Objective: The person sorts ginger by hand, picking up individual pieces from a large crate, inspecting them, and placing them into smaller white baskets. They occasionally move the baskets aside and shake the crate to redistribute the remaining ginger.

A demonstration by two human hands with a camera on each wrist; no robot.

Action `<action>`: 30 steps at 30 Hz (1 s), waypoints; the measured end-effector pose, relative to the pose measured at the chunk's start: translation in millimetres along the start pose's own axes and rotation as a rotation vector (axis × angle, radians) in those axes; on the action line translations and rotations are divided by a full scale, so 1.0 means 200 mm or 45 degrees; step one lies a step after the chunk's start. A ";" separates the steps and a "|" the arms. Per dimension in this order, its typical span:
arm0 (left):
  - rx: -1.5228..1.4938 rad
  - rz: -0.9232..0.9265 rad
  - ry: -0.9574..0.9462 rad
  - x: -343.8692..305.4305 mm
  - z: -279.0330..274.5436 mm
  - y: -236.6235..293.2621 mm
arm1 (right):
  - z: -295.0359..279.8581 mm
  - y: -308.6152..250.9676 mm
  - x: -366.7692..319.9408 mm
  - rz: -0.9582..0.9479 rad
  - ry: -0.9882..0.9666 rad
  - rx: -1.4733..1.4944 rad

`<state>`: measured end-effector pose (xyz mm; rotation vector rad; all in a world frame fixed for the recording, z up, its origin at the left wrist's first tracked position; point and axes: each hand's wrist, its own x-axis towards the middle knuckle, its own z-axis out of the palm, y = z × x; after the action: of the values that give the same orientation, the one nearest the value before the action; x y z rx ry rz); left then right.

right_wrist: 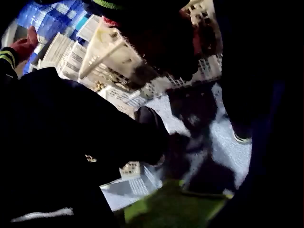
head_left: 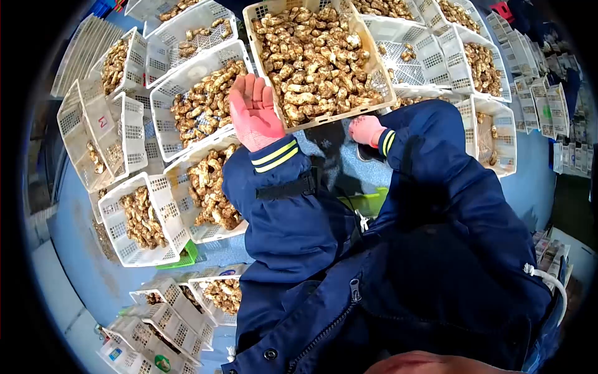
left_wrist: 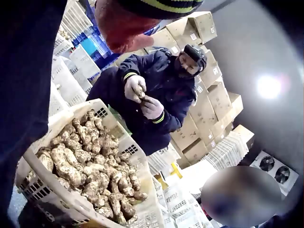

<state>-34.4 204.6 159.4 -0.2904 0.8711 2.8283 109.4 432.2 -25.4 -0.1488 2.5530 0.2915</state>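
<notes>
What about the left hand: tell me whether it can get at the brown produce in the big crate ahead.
Probably yes: the left hand, palm up and apparently empty, is by the big crate, whose open top leaves the brown produce uncovered.

Crate (head_left: 377, 78), top centre: perforated plastic. Mushrooms (head_left: 314, 62) inside: rough, matt. Jacket (head_left: 293, 243), lower centre: smooth cloth; zip pull (head_left: 355, 290), metal. Cartons (left_wrist: 204, 107), left wrist view, upper right: matt cardboard.

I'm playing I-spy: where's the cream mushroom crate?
In the head view, the cream mushroom crate is top centre, right of the left hand and above the right hand.
</notes>
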 end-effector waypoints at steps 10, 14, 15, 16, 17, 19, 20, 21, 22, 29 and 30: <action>0.066 -0.043 -0.058 0.02 -0.02 -0.05 | -0.65 0.08 -0.18 -0.045 -0.314 0.910; 0.103 -0.054 -0.033 0.01 -0.01 -0.06 | -0.87 0.38 -0.21 -0.082 0.316 0.814; 0.081 -0.051 -0.019 0.01 0.00 -0.07 | -0.91 0.46 -0.21 0.236 0.244 0.962; 0.057 -0.043 -0.006 0.01 0.00 -0.07 | -0.93 0.54 -0.21 0.303 0.317 0.916; 0.056 -0.043 0.026 0.00 0.03 -0.06 | -0.95 0.58 -0.21 0.337 0.307 0.926; 0.003 -0.073 -0.077 0.02 0.01 -0.09 | -0.90 0.66 -0.15 0.362 0.300 0.915; -0.006 -0.081 -0.111 0.02 0.00 -0.10 | -0.89 0.65 -0.13 0.350 0.265 0.825; -0.004 -0.084 -0.118 0.02 0.00 -0.11 | -0.89 0.62 -0.08 0.326 0.256 0.809; 0.075 -0.088 -0.006 -0.01 0.06 -0.11 | -0.84 0.59 -0.03 0.301 0.245 0.796; 0.054 -0.179 -0.174 0.03 0.01 -0.15 | -0.56 0.39 0.34 0.357 0.089 0.418; 0.074 -0.178 -0.151 0.02 0.02 -0.15 | -0.51 0.41 0.36 0.354 0.089 0.422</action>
<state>-32.9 232.1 145.1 -0.1666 0.8699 2.6567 -17.6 483.9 33.3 0.3275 2.6474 -0.0381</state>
